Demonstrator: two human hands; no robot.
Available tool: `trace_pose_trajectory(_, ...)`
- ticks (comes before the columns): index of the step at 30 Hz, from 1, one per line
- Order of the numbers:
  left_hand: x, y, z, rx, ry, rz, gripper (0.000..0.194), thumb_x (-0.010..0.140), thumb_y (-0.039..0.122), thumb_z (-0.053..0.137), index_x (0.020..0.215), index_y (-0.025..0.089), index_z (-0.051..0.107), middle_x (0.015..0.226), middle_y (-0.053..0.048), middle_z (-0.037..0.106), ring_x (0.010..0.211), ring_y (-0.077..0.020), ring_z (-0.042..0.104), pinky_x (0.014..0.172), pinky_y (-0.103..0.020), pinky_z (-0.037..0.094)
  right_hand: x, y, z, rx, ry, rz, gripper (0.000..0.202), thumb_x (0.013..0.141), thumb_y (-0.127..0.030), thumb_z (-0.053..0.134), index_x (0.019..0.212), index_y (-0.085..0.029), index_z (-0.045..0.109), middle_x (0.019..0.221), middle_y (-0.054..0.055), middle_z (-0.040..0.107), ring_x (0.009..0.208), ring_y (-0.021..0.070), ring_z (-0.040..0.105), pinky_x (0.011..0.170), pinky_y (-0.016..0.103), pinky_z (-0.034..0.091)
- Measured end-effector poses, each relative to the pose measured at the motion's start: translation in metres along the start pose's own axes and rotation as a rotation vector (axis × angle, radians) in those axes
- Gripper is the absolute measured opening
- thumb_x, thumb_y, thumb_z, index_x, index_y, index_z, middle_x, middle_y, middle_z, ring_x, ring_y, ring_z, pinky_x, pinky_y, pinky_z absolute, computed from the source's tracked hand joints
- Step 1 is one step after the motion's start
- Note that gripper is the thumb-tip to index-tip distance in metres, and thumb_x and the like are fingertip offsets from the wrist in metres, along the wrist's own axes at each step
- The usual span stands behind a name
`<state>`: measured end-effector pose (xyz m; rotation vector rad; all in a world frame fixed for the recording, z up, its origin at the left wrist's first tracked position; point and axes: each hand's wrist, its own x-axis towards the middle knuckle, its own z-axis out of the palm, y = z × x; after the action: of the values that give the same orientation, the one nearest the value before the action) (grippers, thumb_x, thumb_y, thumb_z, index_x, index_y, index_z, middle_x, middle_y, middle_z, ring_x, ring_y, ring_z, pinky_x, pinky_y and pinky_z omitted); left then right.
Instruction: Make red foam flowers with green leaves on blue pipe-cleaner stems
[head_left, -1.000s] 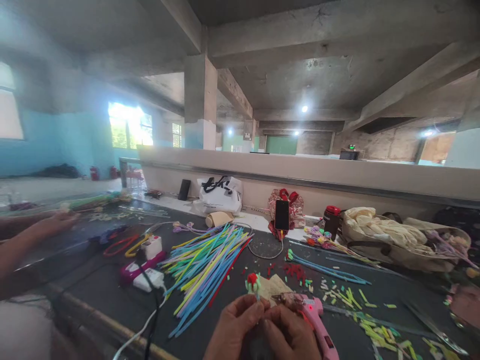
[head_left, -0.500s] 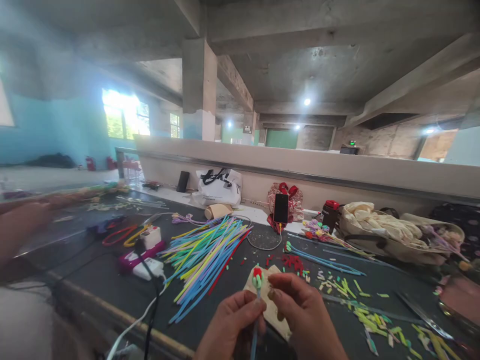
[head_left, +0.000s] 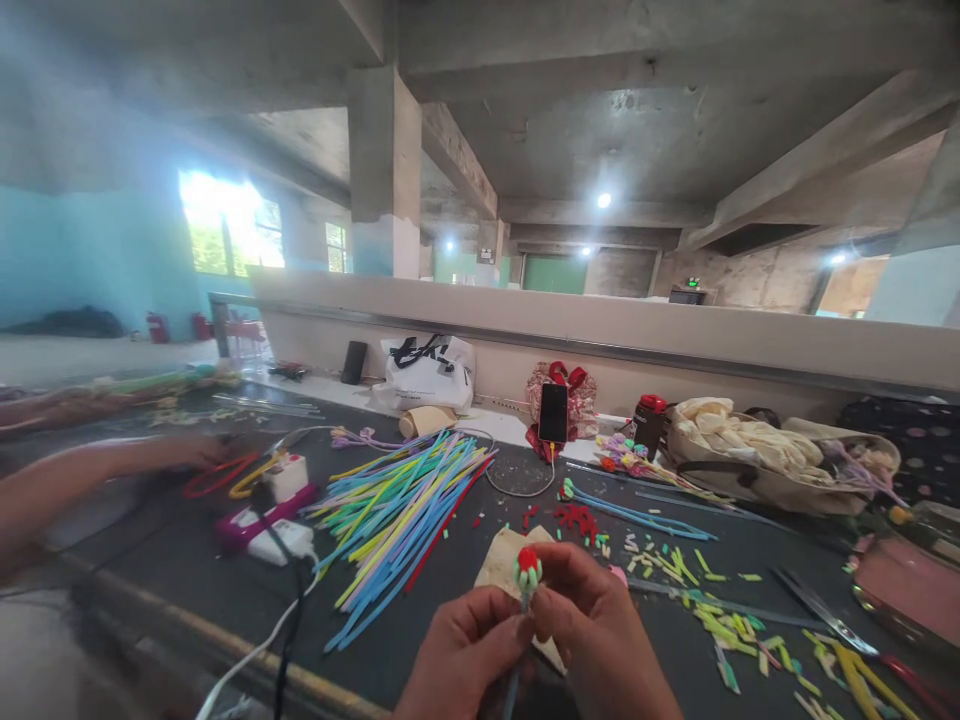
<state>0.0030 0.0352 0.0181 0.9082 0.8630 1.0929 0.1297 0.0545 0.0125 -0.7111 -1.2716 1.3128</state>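
A small pipe-cleaner flower [head_left: 528, 566] with a red centre and pale green petals stands on a blue stem in front of me. My left hand [head_left: 472, 645] pinches the stem just under the flower head. My right hand [head_left: 596, 630] is closed at the flower's right side, thumb and index finger at the base of the green petals. Beneath both hands lies a beige cloth piece [head_left: 499, 562], partly covered. Just beyond it are red cut bits [head_left: 577, 522]. A bundle of coloured pipe cleaners [head_left: 412, 520] spreads to the left.
Another person's arm [head_left: 97, 470] reaches in from the left, near a power strip [head_left: 281, 540] with cables. Scissors [head_left: 825, 612] and green and yellow scraps [head_left: 739, 635] lie right. A phone [head_left: 553, 412], white bag [head_left: 429, 370], bottle [head_left: 649, 422] and beige bag [head_left: 750, 460] line the back.
My right hand has closed in on the flower, which was held by my left hand alone. The other person's arm has come farther into view at left. The view has shifted slightly.
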Motion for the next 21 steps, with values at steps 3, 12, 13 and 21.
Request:
trace_pose_trajectory(3,-0.0004,0.0004,0.0005,0.015,0.024,0.013,0.035,0.049,0.044,0.073,0.049,0.015,0.054,0.038,0.004,0.052,0.033,-0.0039,0.036,0.036,-0.017,0.021,0.0003,0.0001,-0.0005,-0.004,-0.020,0.002,0.024,0.064,-0.029,0.070,0.084,-0.017,0.063,0.072,0.001,0.060,0.057,0.0097,0.049,0.051,0.020,0.036)
trace_pose_trajectory(12,0.0002,-0.0003,-0.0004,0.071,0.061,0.025,0.036,0.046,0.046,0.073,0.049,0.015,0.056,0.040,0.003,0.054,0.035,-0.0055,0.037,0.038,-0.019,0.022,0.0019,0.0006,0.0010,-0.039,-0.031,0.020,0.024,0.066,-0.032,0.068,0.085,-0.017,0.063,0.072,0.001,0.060,0.051,0.0079,0.046,0.047,0.019,0.034)
trace_pose_trajectory(13,0.0002,-0.0004,-0.0002,0.083,0.060,0.027,0.036,0.047,0.046,0.073,0.049,0.015,0.056,0.040,0.003,0.054,0.034,-0.0052,0.036,0.038,-0.019,0.021,0.0021,0.0008,0.0010,-0.044,-0.022,0.015,0.025,0.066,-0.033,0.067,0.085,-0.018,0.063,0.072,0.001,0.060,0.050,0.0078,0.045,0.046,0.019,0.034)
trace_pose_trajectory(21,0.0014,0.0058,-0.0038,-0.060,0.141,0.146,0.029,0.041,0.037,0.078,0.046,0.014,0.059,0.046,0.002,0.058,0.045,-0.0087,0.046,0.046,-0.020,0.033,-0.0059,0.0041,0.0015,-0.085,0.109,-0.039,0.039,0.057,-0.041,0.072,0.088,-0.019,0.063,0.077,0.003,0.062,0.055,0.0122,0.052,0.049,0.022,0.041)
